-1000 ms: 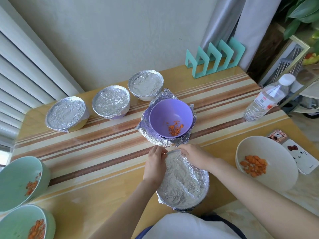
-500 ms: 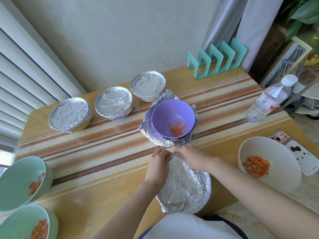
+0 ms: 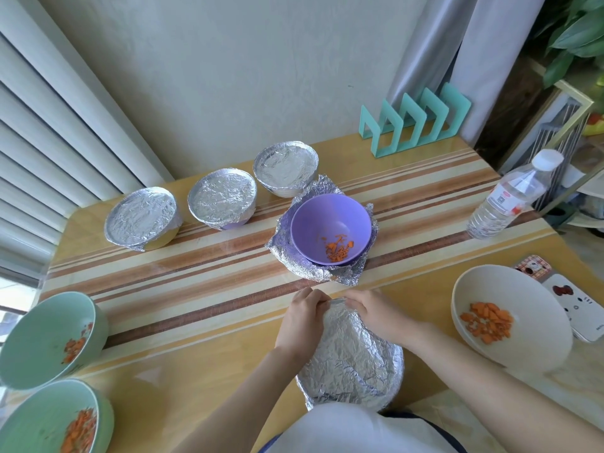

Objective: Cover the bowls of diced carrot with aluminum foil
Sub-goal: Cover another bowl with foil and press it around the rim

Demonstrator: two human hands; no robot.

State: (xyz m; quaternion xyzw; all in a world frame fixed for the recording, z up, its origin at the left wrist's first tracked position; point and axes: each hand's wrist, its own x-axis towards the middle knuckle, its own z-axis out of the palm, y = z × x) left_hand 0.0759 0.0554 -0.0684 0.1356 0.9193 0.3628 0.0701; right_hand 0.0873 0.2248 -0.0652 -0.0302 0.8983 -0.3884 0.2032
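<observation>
Nearest the body, at the near edge of the counter: wrapped bowl, top fully under crumpled foil. Contents hidden.

Held at its far rim by both hands, thumbs nearly meeting. Left hand on the left of that rim, grip clenched on the foil, fingers curled down over the edge. Right hand on the right of the rim, grip likewise clenched on the foil, fingertips tucked over the far side and out of sight.

Just beyond the hands, apart from them: purple bowl, uncovered, a little diced carrot at the bottom. Seated on a rumpled sheet of foil, edges turned up around the base.

Along the back, in a row: three covered bowls, foil tight across each top, the rightmost just beside the sheet's back corner.

At the left edge: two green bowls, uncovered, carrot inside both, one in front of the other, touching or nearly so.

At the right: white bowl, uncovered, with a small heap of carrot. Beside it, against the right edge, a phone.

Farther back on the right: a clear bottle, capped, upright. Behind that, by the wall, a teal rack.
</observation>
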